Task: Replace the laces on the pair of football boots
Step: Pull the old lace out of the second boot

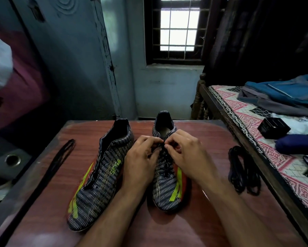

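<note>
Two dark striped football boots with yellow-green flashes stand on a reddish wooden table, toes towards me. The left boot shows no lace in its eyelets. The right boot has a dark lace threaded through its lower eyelets. My left hand and my right hand meet over the right boot's upper eyelets, and each pinches the lace near the tongue. A folded dark lace lies on the table at the left. A bundle of dark laces lies at the right.
A bed with a patterned sheet stands close against the table's right side, holding a blue bag, a small black box and clothes. A window and wall are behind the table. A dark cabinet is at the left.
</note>
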The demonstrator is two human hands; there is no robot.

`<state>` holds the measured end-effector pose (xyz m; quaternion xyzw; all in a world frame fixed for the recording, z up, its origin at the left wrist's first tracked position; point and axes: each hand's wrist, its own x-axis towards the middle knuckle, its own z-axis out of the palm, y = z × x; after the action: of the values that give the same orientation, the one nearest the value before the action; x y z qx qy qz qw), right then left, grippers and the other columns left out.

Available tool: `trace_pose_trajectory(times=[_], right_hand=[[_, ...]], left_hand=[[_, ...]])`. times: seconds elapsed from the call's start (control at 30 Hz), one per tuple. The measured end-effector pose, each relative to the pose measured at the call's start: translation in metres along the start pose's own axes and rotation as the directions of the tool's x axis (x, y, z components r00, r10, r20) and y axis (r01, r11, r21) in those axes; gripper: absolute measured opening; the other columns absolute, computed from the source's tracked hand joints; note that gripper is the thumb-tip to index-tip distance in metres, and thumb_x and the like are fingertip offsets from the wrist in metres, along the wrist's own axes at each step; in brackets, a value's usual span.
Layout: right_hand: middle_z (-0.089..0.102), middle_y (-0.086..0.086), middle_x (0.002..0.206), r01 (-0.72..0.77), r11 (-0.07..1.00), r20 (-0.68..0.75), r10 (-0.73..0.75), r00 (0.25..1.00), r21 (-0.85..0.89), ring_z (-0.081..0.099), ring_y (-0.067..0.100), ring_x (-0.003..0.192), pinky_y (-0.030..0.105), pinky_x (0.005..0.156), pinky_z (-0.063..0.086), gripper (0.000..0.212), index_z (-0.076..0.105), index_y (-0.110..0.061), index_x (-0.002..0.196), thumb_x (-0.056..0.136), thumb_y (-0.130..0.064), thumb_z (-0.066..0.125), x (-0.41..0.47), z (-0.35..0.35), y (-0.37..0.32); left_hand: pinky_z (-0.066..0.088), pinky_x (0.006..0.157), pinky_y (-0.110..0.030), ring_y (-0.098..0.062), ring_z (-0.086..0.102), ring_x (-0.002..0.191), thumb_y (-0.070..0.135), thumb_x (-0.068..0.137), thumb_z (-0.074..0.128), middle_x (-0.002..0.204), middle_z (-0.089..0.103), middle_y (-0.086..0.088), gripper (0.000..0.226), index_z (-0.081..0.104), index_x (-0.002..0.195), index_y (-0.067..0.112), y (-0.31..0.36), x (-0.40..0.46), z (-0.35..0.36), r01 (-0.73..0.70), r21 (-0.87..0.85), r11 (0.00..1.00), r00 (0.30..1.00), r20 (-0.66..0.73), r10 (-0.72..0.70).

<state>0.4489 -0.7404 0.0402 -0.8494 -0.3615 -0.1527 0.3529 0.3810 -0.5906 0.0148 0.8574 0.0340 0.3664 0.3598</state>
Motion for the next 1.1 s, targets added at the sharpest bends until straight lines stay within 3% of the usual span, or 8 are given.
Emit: trace_pose_trajectory(times=[0.2,0.37,0.57,0.73,0.87,0.93,1.0,1.1], right_hand=[[0.054,-0.011,0.095,0.011,0.993,-0.089,-0.022,0.996,-0.12,0.055,0.01,0.083,0.031,0.064,0.048,0.012,0.057,-0.021,0.096,0.1,-0.031,0.052,-0.003,0.008,-0.008],[0.049,-0.013,0.091,-0.053,0.999,-0.054,0.052,0.997,-0.011,0.048,0.008,0.082,0.03,0.066,0.036,0.018,0.048,-0.025,0.093,0.097,-0.039,0.037,-0.003,0.011,-0.002],[0.054,-0.013,0.084,-0.091,0.993,0.003,0.091,0.996,0.076,0.052,0.005,0.08,0.033,0.068,0.046,0.017,0.05,-0.031,0.084,0.084,-0.045,0.04,-0.002,0.009,0.001],[0.059,-0.016,0.096,-0.057,0.996,0.019,0.055,0.998,0.07,0.056,0.003,0.092,0.033,0.077,0.053,0.024,0.059,-0.038,0.1,0.077,-0.045,0.055,0.0,0.006,0.0],[0.053,-0.014,0.096,0.04,0.996,-0.021,-0.038,0.999,0.08,0.054,0.009,0.089,0.034,0.07,0.052,0.02,0.063,-0.031,0.099,0.086,-0.044,0.055,-0.003,0.012,-0.004],[0.052,-0.011,0.095,0.06,0.993,-0.056,-0.054,0.997,0.104,0.054,0.011,0.087,0.034,0.07,0.052,0.011,0.064,-0.025,0.097,0.091,-0.032,0.059,-0.003,0.015,-0.004],[0.053,-0.009,0.097,0.06,0.989,-0.101,-0.046,0.994,0.133,0.056,0.01,0.088,0.025,0.074,0.051,0.004,0.066,-0.019,0.098,0.094,-0.019,0.068,-0.002,0.016,-0.003],[0.053,-0.006,0.099,0.085,0.976,-0.186,-0.047,0.981,0.202,0.056,0.009,0.09,0.016,0.077,0.046,0.004,0.063,-0.015,0.099,0.1,-0.018,0.064,0.0,0.013,-0.008]], left_hand=[[0.059,0.076,-0.036,-0.008,0.066,0.091,0.019,0.092,0.075,0.108,0.067,0.012,0.024,0.074,0.115,0.026,0.002,-0.002,0.0,-0.032,0.064,0.997,0.999,0.005,0.032],[0.058,0.073,-0.033,-0.006,0.063,0.093,0.025,0.096,0.07,0.111,0.064,0.014,0.022,0.071,0.117,0.03,0.007,-0.002,0.002,-0.024,0.12,0.993,1.0,-0.008,0.025],[0.05,0.064,-0.032,-0.012,0.059,0.087,0.032,0.1,0.06,0.106,0.05,0.013,0.008,0.062,0.108,0.031,0.007,-0.004,0.001,-0.017,0.168,0.986,0.999,0.032,0.012],[0.045,0.067,-0.036,-0.014,0.051,0.088,0.042,0.096,0.031,0.103,0.041,0.01,0.022,0.045,0.097,0.026,0.019,-0.004,-0.003,-0.034,0.186,0.982,0.997,0.069,0.022],[0.048,0.06,-0.038,-0.016,0.054,0.09,0.043,0.095,0.035,0.104,0.044,0.008,0.02,0.045,0.098,0.025,0.023,-0.008,-0.003,-0.077,0.198,0.977,0.995,0.074,0.063],[0.05,0.062,-0.038,-0.016,0.057,0.09,0.04,0.092,0.04,0.105,0.046,0.009,0.016,0.045,0.101,0.028,0.022,-0.008,-0.002,-0.058,0.166,0.984,0.997,0.054,0.049],[0.053,0.066,-0.039,-0.013,0.059,0.088,0.033,0.087,0.042,0.107,0.049,0.011,0.021,0.046,0.108,0.03,0.017,-0.007,-0.002,-0.008,0.085,0.996,1.0,-0.001,0.008],[0.056,0.065,-0.041,-0.011,0.061,0.086,0.028,0.096,0.054,0.111,0.053,0.011,0.019,0.056,0.115,0.029,0.008,-0.005,0.0,0.009,0.111,0.994,1.0,-0.026,-0.007]])
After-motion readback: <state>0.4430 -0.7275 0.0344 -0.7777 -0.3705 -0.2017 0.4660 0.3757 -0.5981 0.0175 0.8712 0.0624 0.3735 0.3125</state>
